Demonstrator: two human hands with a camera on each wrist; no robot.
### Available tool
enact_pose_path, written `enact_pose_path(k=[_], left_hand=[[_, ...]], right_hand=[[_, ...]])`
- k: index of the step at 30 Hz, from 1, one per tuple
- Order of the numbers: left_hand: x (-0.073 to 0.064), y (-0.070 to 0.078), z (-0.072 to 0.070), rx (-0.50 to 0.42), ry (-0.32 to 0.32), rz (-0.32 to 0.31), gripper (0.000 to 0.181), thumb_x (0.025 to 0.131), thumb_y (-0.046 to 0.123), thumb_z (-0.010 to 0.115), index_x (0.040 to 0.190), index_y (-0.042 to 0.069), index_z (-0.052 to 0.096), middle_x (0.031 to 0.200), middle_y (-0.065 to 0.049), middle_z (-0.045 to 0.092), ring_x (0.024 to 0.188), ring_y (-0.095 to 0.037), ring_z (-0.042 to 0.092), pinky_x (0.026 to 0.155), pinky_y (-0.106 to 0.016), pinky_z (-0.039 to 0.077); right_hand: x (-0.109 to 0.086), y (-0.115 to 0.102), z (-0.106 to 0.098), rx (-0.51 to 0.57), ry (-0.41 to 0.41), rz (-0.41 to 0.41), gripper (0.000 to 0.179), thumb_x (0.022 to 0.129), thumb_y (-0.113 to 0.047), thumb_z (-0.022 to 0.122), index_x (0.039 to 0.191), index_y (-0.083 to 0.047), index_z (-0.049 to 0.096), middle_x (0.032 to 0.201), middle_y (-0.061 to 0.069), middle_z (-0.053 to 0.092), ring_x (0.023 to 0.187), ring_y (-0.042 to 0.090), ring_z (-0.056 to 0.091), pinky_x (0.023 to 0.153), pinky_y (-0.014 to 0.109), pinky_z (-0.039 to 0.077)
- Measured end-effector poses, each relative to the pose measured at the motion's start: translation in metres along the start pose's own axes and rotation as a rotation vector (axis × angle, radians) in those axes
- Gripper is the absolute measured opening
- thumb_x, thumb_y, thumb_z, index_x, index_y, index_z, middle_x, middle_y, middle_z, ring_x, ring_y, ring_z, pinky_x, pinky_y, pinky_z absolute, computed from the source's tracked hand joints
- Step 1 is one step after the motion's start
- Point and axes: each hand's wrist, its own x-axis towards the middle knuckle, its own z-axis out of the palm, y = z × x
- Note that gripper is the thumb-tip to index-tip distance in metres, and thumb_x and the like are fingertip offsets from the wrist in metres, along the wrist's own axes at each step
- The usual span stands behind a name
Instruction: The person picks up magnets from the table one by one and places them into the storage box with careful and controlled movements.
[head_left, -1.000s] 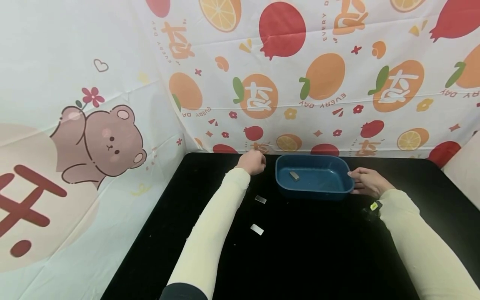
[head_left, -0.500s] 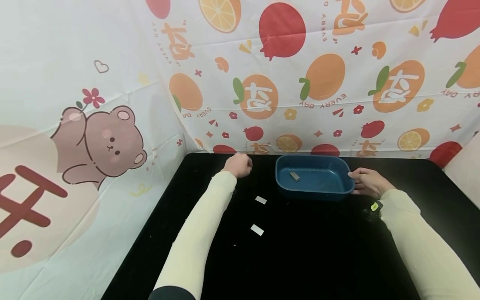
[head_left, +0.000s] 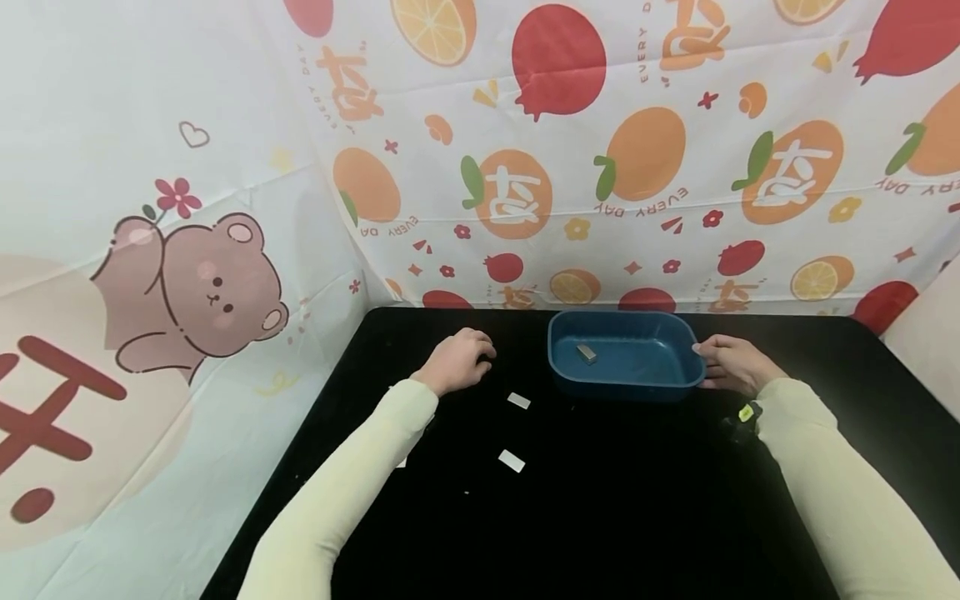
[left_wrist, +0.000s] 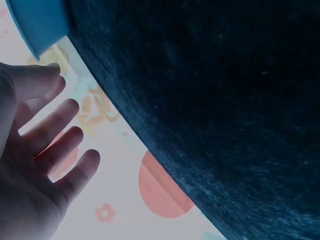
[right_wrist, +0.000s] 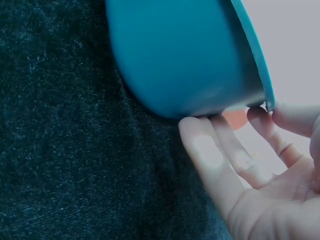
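Note:
My left hand [head_left: 456, 362] hovers over the black table, left of the blue plastic tub [head_left: 637, 385]. Its fingers [left_wrist: 55, 125] are spread and loosely bent with nothing between them. At the tub's right end, my right hand [head_left: 735, 365] pinches the rim between thumb and index finger, while the other fingertips [right_wrist: 192, 127] rest against the outer wall. Inside the tub, toward its left, lies a small grey rectangular block [head_left: 586, 353]. Two flat pale rectangular pieces lie on the table, a farther piece [head_left: 519, 401] and a nearer piece [head_left: 512, 461].
Beside the left sleeve, a bit of another pale piece [head_left: 401, 463] shows, mostly hidden by the arm. A fruit-print cloth [head_left: 573, 167] hangs behind the black-covered table [head_left: 600, 500]; a bear-print cloth [head_left: 217, 283] hangs at the left.
My left hand has drawn left and nearer, away from the tub, and its curled fingers have loosened. The right hand keeps its grip on the tub, which stays in place.

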Motion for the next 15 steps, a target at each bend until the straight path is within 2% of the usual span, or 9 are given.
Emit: enact_pose_path(k=[6, 15], left_hand=[[-0.016, 0.002, 0.000, -0.028, 0.044, 0.026, 0.025, 0.095, 0.015, 0.065, 0.118, 0.007, 0.071, 0.130, -0.010, 0.064, 0.126, -0.031, 0.056, 0.101, -0.046, 0.051], [-0.022, 0.005, 0.000, -0.060, 0.063, 0.033, 0.029, 0.094, 0.015, 0.065, 0.121, 0.005, 0.069, 0.131, -0.012, 0.063, 0.127, -0.031, 0.055, 0.104, -0.047, 0.049]], right_hand=[[0.001, -0.001, 0.001, 0.009, -0.015, -0.005, 0.024, 0.102, -0.037, 0.053, 0.105, -0.014, 0.059, 0.089, -0.005, 0.067, 0.083, 0.011, 0.067, 0.082, 0.031, 0.060], [0.000, 0.000, 0.000, 0.004, -0.017, -0.008, 0.023, 0.102, -0.036, 0.052, 0.105, -0.014, 0.059, 0.089, -0.005, 0.067, 0.083, 0.011, 0.068, 0.082, 0.032, 0.061]])
